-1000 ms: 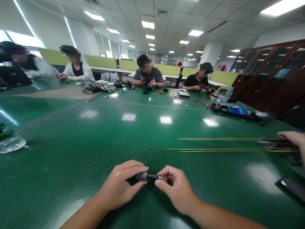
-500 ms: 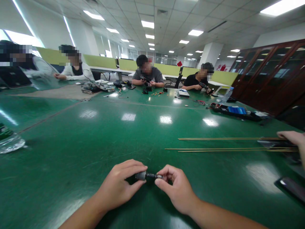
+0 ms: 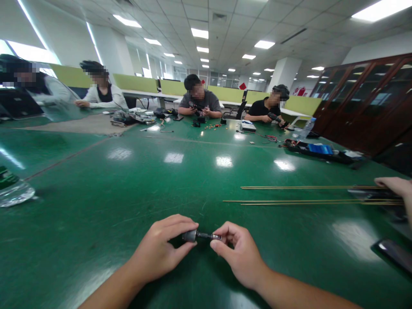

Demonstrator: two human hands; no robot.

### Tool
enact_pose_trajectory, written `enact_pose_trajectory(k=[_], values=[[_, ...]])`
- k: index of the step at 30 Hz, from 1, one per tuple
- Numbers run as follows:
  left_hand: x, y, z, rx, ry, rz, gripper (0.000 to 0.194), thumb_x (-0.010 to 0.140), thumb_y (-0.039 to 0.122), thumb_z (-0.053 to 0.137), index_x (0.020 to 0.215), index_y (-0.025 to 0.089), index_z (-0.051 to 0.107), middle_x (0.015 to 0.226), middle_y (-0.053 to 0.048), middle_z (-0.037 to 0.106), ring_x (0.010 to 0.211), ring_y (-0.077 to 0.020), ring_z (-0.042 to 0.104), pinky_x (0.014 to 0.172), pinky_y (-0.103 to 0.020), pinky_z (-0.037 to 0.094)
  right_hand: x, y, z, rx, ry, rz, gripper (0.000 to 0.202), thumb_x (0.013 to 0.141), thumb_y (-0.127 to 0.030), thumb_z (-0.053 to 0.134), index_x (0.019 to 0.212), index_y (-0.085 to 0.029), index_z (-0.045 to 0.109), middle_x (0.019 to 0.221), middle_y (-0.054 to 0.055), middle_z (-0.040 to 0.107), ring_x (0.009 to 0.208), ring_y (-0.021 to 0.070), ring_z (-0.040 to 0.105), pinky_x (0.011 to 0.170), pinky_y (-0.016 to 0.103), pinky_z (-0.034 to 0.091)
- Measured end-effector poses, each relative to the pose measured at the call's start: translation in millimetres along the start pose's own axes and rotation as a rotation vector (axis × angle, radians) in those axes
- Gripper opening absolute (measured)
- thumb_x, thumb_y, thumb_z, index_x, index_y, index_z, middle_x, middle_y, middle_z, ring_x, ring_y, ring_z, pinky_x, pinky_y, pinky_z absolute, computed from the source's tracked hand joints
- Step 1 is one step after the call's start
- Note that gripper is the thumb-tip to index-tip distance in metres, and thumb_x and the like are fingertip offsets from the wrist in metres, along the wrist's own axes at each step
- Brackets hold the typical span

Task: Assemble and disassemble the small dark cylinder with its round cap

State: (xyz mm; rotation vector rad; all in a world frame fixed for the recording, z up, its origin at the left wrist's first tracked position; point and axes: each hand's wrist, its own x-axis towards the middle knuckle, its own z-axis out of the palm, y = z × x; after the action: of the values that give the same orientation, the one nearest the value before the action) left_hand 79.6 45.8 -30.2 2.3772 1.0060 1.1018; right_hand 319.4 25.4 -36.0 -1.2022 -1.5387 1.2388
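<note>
- Glossy green worktop (image 3: 154, 171), spanning the scene; thin brass-coloured rods (image 3: 289, 187) lie across its right side, reaching towards a co-worker's hand (image 3: 394, 185).
- Left hand (image 3: 157, 249), grasping the wide end of a small dark cylindrical part with a narrow shaft (image 3: 203, 235); right hand (image 3: 241, 253), pinching the shaft's far-right, silvery end (image 3: 216, 237).
- The dark part lies between the hands, roughly level, at the near centre; the step seems to be two-handed handling; turning or pulling it would call for steady, aligned grips.
</note>
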Motion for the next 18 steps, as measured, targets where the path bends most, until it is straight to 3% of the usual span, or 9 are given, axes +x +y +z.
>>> enact_pose_trajectory(k=[18], values=[[-0.9, -0.9, -0.7, 0.005, 0.008, -0.008, 0.032, 0.083, 0.017, 0.07, 0.114, 0.025, 0.07, 0.107, -0.007, 0.071, 0.097, -0.0185, 0.068, 0.085, -0.03, 0.057, 0.6, 1.2, -1.3, 0.053, -0.006, 0.001, 0.018, 0.083, -0.031, 0.073, 0.087, -0.015, 0.067, 0.071, 0.0, 0.061, 0.066, 0.0141, 0.055, 0.062, 0.026, 0.041]])
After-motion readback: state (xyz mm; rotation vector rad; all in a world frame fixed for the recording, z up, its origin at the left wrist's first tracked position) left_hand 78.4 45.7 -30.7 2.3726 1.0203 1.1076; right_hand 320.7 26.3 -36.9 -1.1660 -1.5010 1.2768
